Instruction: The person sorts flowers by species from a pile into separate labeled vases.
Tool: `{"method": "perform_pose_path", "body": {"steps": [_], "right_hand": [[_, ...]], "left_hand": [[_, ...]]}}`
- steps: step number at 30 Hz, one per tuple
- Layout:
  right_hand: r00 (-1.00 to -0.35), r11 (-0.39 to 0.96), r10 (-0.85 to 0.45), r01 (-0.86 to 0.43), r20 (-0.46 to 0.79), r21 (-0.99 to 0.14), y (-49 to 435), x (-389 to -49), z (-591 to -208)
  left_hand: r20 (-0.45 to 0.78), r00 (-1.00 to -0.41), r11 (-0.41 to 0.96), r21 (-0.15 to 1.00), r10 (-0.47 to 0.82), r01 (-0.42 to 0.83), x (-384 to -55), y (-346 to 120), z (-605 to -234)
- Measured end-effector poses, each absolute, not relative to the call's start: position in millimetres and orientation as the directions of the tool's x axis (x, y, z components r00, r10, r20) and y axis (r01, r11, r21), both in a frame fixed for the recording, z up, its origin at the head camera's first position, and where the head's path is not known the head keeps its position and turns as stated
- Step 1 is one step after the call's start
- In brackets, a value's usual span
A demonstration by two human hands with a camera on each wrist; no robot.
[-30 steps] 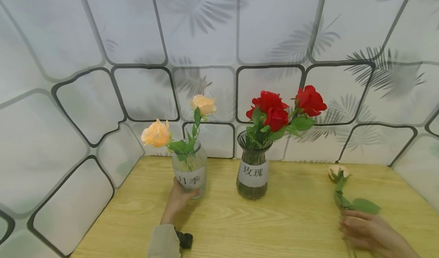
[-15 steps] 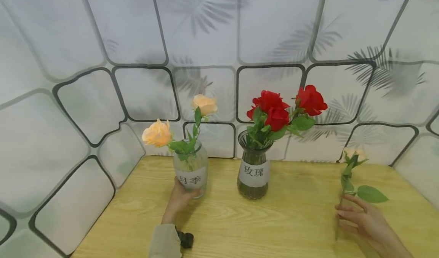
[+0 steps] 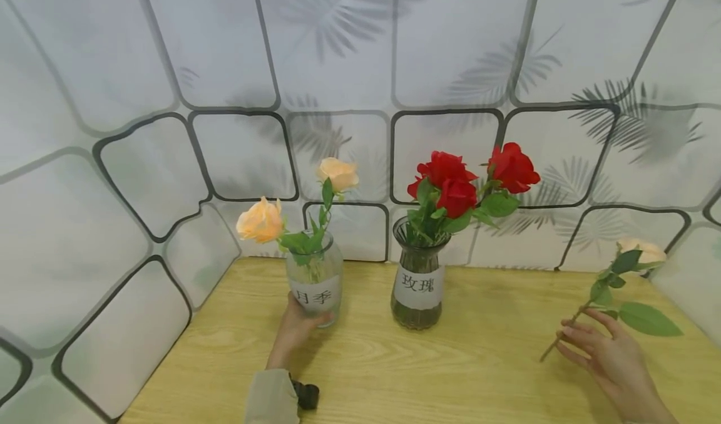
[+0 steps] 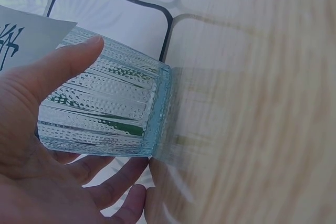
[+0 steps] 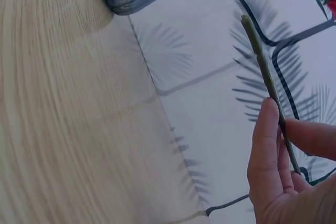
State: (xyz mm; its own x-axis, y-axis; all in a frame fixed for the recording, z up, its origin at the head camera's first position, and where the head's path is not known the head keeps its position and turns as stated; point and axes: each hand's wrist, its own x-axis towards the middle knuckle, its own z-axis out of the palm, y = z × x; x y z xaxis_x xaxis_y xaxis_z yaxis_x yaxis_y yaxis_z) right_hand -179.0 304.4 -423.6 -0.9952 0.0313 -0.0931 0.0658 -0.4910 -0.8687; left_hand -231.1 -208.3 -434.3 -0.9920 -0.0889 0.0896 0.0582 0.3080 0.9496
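Note:
My left hand [image 3: 298,324] grips the lower part of a clear glass vase [image 3: 335,270], which stands on the table. Its thumb [image 4: 79,59] and fingers lie on opposite sides of the textured glass in the left wrist view. Two peach flowers [image 3: 261,220] with green leaves lean out of that vase, and a white paper label [image 3: 317,295] is on its front. At the right, my right hand [image 3: 614,355] pinches the stem [image 5: 266,72] of another peach flower [image 3: 644,253]. Its bloom points up and right, and the bare stem end points down and left.
A grey, darker glass vase [image 3: 415,319] with several red roses [image 3: 457,196] and a white label [image 3: 418,286] stands between the hands. Behind the wooden table [image 3: 360,374] hangs a patterned backdrop [image 3: 338,42]. A black strap device [image 3: 306,396] is on the left wrist.
My right hand has lifted the peach flower and tilted it, swinging its bloom to the right and its stem end to the left. My left hand has stayed on the clear vase.

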Motion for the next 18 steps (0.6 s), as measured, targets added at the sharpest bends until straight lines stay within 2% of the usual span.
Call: {"method": "perform_pose_path", "body": {"steps": [14, 18], "right_hand": [[-0.989, -0.636, 0.138, -0.046, -0.055, -0.771, 276, -181, -412], [-0.986, -0.642, 0.163, -0.069, -0.047, -0.764, 270, -182, -409]], "left_hand": [[0.12, -0.988, 0.307, 0.948, -0.094, 0.086, -232, -207, -437], [0.112, -0.988, 0.31, 0.948, -0.11, 0.073, -232, -207, -436]]}}
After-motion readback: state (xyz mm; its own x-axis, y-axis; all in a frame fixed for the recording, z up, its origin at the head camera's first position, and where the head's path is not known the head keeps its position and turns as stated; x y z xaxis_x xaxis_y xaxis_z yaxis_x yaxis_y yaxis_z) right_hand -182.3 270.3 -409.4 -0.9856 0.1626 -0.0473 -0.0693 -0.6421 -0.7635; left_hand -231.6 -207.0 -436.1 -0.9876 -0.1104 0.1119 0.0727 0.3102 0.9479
